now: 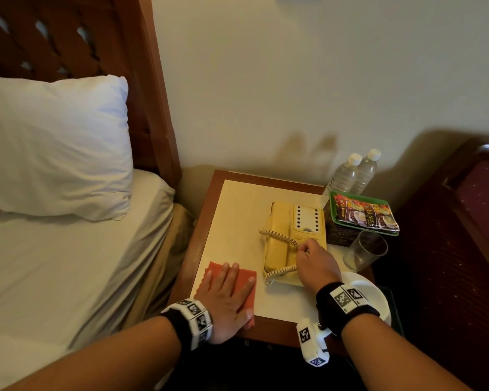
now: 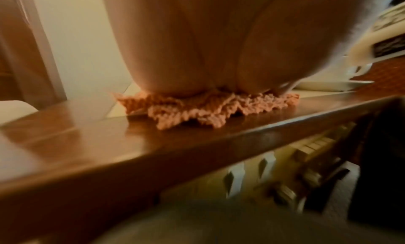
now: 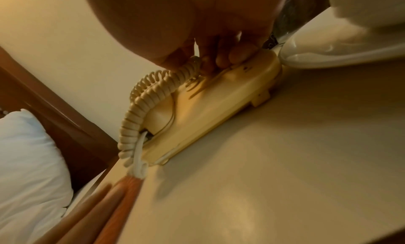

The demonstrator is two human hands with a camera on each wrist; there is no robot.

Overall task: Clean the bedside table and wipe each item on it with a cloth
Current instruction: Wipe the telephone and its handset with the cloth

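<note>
Open surface on the cream-topped wooden bedside table (image 1: 237, 210) lies at frame centre, behind my left hand (image 1: 228, 299). The yellow corded telephone (image 1: 283, 238) blocks the right half. Beyond it, lower right, a clear drinking glass (image 1: 364, 251), a green tray of sachets (image 1: 364, 214) and two clear plastic water bottles (image 1: 353, 173) crowd the edge.

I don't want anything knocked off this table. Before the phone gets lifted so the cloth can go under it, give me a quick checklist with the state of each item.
1. Cloth flat under the left hand: ok.
2. Right hand has a firm hold on the phone: cannot tell; its fingers curl at the near end.
3. Coiled cord free of snags: not ok, it crosses the handset by the fingers.
4. Glass clear of the phone: not ok, it stands close beside it.
5. Bottles upright: ok.
</note>
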